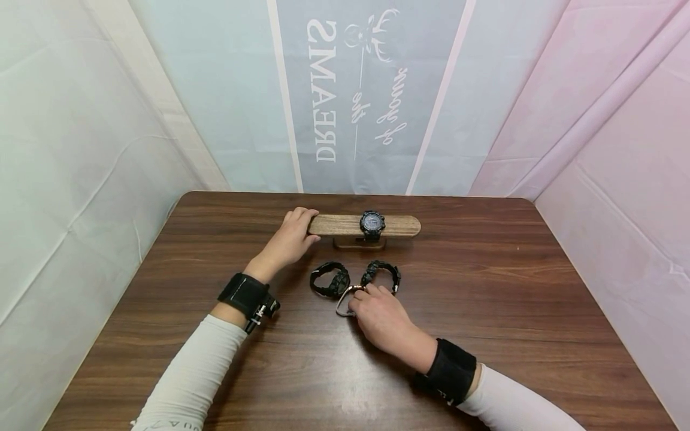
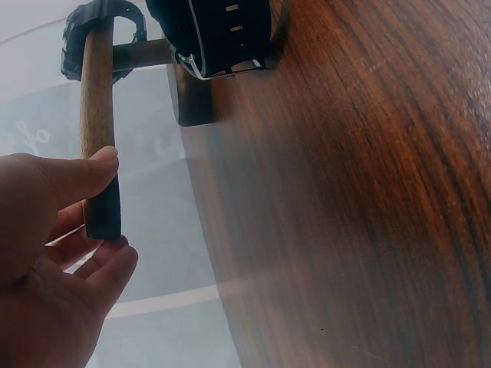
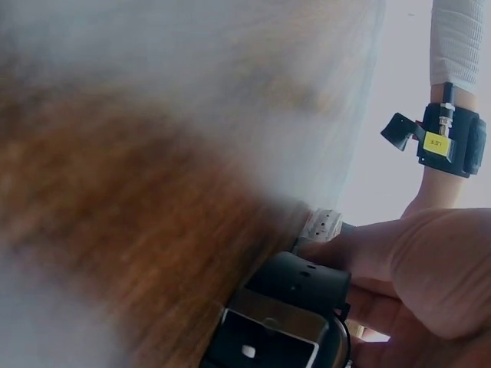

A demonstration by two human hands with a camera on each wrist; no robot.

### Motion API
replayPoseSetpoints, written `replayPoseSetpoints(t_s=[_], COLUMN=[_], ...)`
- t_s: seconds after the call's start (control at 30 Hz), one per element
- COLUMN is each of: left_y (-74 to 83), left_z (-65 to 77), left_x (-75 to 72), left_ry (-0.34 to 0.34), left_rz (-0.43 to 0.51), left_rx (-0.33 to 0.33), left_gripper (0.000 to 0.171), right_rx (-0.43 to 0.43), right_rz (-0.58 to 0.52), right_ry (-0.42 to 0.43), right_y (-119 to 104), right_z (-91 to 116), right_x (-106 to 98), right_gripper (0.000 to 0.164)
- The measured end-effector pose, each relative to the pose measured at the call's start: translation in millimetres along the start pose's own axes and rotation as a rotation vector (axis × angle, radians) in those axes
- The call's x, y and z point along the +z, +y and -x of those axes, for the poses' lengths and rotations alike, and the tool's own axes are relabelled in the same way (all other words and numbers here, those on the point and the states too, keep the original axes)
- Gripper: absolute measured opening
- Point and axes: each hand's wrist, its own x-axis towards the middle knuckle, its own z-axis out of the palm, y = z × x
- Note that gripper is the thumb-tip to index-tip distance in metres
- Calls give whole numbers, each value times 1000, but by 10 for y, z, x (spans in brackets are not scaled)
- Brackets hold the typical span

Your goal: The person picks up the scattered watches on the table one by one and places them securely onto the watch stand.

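Observation:
My left hand [image 1: 291,236] grips the left end of a wooden watch stand's bar [image 1: 336,225], thumb on one side and fingers on the other in the left wrist view. A black wristwatch [image 1: 372,222] sits around the bar, right of its middle. My right hand [image 1: 383,317], fingers curled, pinches a wristwatch with a light strap [image 1: 343,313] on the table; the hand hides part of it. Two black wristwatches, one on the left [image 1: 339,282] and one on the right [image 1: 396,276], lie beside it. In the right wrist view, a white perforated strap [image 3: 322,225] shows by the thumb.
The brown wooden table [image 1: 512,287] has rounded far corners. Behind it hangs a pale blue curtain [image 1: 242,90] with mirrored lettering, and light cloth walls flank both sides. Near the right hand's camera, a black strap with a buckle [image 3: 295,280] stands close.

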Motion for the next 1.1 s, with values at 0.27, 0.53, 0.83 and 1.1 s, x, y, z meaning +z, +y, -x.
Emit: replayPoseSetpoints(t_s=[0.27,0.53,0.83,1.1], left_y=[-3,2,-15,-18], left_z=[3,-1,-9,-11], left_x=[4,2,2,-4], left_ry=[-3,-5,-8,-14], left_rz=[-8,-10,-14,-11], left_rx=[2,0,4,-1], left_gripper=[56,56,56,56], right_rx=[0,-21,-55,-86], right_rz=[-6,-30,-35,-27], right_ry=[112,198,279,314], right_y=[-1,10,45,77], right_z=[-25,-5,22,25], right_x=[5,-74,-200,-345], right_gripper=[7,9,12,20])
